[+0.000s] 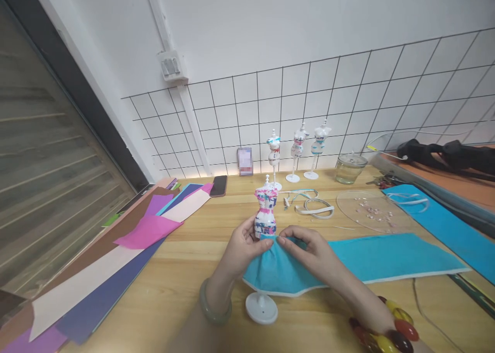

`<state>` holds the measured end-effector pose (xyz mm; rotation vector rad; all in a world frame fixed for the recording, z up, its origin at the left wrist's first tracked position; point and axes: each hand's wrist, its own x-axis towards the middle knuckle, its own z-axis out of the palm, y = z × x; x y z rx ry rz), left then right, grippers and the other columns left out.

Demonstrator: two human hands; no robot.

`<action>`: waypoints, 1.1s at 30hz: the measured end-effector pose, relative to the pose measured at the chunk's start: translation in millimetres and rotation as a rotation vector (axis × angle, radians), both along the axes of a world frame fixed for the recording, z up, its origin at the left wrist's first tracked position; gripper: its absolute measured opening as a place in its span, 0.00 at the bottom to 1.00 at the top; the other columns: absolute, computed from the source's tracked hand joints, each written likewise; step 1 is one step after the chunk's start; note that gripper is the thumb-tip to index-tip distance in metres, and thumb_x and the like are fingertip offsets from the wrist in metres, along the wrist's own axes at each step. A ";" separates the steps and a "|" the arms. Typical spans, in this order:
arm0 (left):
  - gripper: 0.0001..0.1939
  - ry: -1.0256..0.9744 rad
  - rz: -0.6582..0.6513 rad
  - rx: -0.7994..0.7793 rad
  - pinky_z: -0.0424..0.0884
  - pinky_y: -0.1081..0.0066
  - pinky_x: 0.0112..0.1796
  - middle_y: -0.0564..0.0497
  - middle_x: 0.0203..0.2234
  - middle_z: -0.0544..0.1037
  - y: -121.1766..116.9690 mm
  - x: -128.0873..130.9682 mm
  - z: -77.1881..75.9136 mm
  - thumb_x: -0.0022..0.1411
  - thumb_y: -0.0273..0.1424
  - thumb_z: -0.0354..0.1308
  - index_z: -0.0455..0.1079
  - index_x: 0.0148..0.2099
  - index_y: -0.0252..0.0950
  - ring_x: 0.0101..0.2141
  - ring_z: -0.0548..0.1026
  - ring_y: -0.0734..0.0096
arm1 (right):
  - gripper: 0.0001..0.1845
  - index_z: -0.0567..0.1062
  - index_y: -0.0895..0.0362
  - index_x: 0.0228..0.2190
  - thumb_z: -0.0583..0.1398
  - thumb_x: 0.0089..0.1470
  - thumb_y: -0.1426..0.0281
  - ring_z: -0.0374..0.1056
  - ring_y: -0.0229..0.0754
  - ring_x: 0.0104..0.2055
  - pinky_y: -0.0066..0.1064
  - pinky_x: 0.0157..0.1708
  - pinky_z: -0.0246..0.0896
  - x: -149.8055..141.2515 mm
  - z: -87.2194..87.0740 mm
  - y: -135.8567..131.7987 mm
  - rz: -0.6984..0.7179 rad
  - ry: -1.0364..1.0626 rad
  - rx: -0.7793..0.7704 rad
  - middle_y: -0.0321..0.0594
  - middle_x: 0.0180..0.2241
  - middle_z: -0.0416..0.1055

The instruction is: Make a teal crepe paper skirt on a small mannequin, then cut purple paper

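Note:
A small mannequin, white with pink and blue patches, stands upright on a round white base before me. Turquoise crepe paper with a white lower edge is gathered around its hips, and its long loose end runs off to the right. My left hand wraps the mannequin from the left, its thumb pressing the gathered paper at the front. With thumb and forefinger my right hand pinches the paper's upper edge, close to the left thumb. The mannequin's far side is hidden.
Several crepe paper sheets lie at left, near a phone. Behind stand three more mannequins and a glass. Ribbon coils, a clear round plate with small pieces and a blue strip are on the right.

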<state>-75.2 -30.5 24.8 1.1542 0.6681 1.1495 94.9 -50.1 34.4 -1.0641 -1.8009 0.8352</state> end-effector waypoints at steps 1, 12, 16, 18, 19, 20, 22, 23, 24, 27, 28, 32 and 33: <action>0.34 0.005 0.004 -0.002 0.64 0.66 0.46 0.44 0.45 0.72 0.2 -0.1 0.1 0.44 0.25 0.66 0.62 0.54 0.36 0.46 0.68 0.62 | 0.12 0.73 0.58 0.27 0.55 0.53 0.62 0.67 0.41 0.32 0.30 0.34 0.61 0.1 0.1 0.0 0.006 -0.005 0.003 0.39 0.28 0.73; 0.34 -0.008 0.017 -0.029 0.61 0.64 0.49 0.44 0.46 0.71 0.6 -0.2 2.2 0.40 0.25 0.67 0.64 0.52 0.36 0.49 0.67 0.59 | 0.13 0.74 0.56 0.30 0.55 0.53 0.61 0.67 0.42 0.34 0.30 0.35 0.62 -0.8 4.5 -5.9 0.110 0.037 -0.057 0.39 0.30 0.74; 0.35 -0.023 -0.029 -0.015 0.60 0.63 0.50 0.43 0.50 0.68 0.5 -0.6 1.9 0.42 0.26 0.66 0.63 0.54 0.36 0.51 0.65 0.57 | 0.13 0.75 0.57 0.30 0.55 0.53 0.61 0.68 0.42 0.35 0.30 0.37 0.61 -1.6 2.4 -5.2 0.131 0.074 -0.092 0.39 0.31 0.75; 0.34 -0.027 -0.050 -0.014 0.60 0.63 0.50 0.43 0.52 0.67 0.1 -0.8 2.3 0.43 0.26 0.66 0.62 0.54 0.36 0.52 0.63 0.57 | 0.13 0.74 0.57 0.30 0.56 0.52 0.61 0.68 0.41 0.35 0.29 0.37 0.61 -2.1 0.6 -4.3 0.129 0.094 -0.106 0.39 0.31 0.74; 0.34 -0.030 -0.054 -0.013 0.60 0.64 0.50 0.43 0.52 0.66 -0.2 -0.8 2.7 0.43 0.26 0.66 0.62 0.54 0.37 0.53 0.62 0.57 | 0.12 0.74 0.57 0.30 0.56 0.52 0.61 0.68 0.40 0.35 0.29 0.36 0.61 -2.4 -0.2 -3.9 0.119 0.105 -0.111 0.39 0.31 0.74; 0.34 -0.035 -0.056 -0.011 0.60 0.64 0.50 0.43 0.52 0.65 -0.5 -0.9 3.2 0.43 0.25 0.66 0.62 0.54 0.37 0.53 0.61 0.57 | 0.12 0.74 0.57 0.30 0.57 0.52 0.62 0.68 0.40 0.35 0.29 0.36 0.62 -2.6 -0.8 -3.6 0.105 0.115 -0.116 0.39 0.31 0.74; 0.34 -0.046 -0.058 -0.011 0.60 0.65 0.50 0.43 0.53 0.65 -1.2 -1.1 4.2 0.43 0.25 0.66 0.62 0.55 0.37 0.54 0.61 0.57 | 0.12 0.73 0.58 0.30 0.57 0.51 0.62 0.67 0.39 0.34 0.28 0.34 0.62 -3.0 -1.3 -3.6 0.084 0.125 -0.123 0.38 0.30 0.73; 0.34 -0.052 -0.056 -0.014 0.60 0.65 0.50 0.44 0.52 0.66 -1.4 -1.2 4.6 0.43 0.25 0.66 0.62 0.55 0.38 0.53 0.62 0.57 | 0.12 0.72 0.58 0.30 0.57 0.51 0.61 0.67 0.39 0.33 0.28 0.34 0.62 -3.0 -1.1 -3.9 0.083 0.125 -0.126 0.38 0.29 0.73; 0.34 -0.055 -0.055 -0.019 0.61 0.66 0.49 0.44 0.52 0.66 -1.7 -1.3 4.9 0.43 0.25 0.66 0.62 0.54 0.38 0.52 0.63 0.58 | 0.12 0.72 0.57 0.29 0.57 0.51 0.61 0.67 0.39 0.33 0.28 0.33 0.62 -3.0 -0.8 -4.2 0.089 0.124 -0.127 0.38 0.29 0.72; 0.34 -0.063 -0.051 -0.042 0.63 0.66 0.47 0.43 0.49 0.69 -2.1 -1.4 5.4 0.42 0.27 0.66 0.63 0.54 0.37 0.49 0.66 0.59 | 0.12 0.72 0.57 0.28 0.57 0.51 0.61 0.66 0.39 0.32 0.28 0.32 0.62 -2.1 0.9 -5.4 0.105 0.121 -0.112 0.38 0.27 0.71; 0.33 -0.067 -0.050 -0.048 0.63 0.66 0.47 0.43 0.48 0.69 -2.3 -1.4 5.6 0.42 0.27 0.66 0.63 0.53 0.36 0.48 0.67 0.60 | 0.12 0.71 0.57 0.27 0.57 0.51 0.61 0.65 0.39 0.31 0.28 0.32 0.62 -1.7 1.3 -5.6 0.103 0.119 -0.105 0.37 0.26 0.71; 0.34 -0.074 -0.042 -0.058 0.64 0.68 0.45 0.44 0.47 0.70 -2.8 -0.6 6.7 0.41 0.28 0.67 0.64 0.53 0.36 0.46 0.68 0.61 | 0.13 0.70 0.57 0.24 0.57 0.51 0.60 0.63 0.37 0.29 0.27 0.29 0.60 -0.4 2.4 -5.6 0.086 0.093 -0.084 0.36 0.24 0.68; 0.34 -0.074 -0.038 -0.057 0.64 0.68 0.45 0.44 0.47 0.70 -3.0 -0.3 6.9 0.41 0.28 0.67 0.64 0.53 0.36 0.45 0.69 0.61 | 0.13 0.70 0.58 0.24 0.57 0.51 0.60 0.63 0.37 0.28 0.27 0.29 0.60 -0.3 2.6 -5.5 0.086 0.088 -0.082 0.36 0.23 0.67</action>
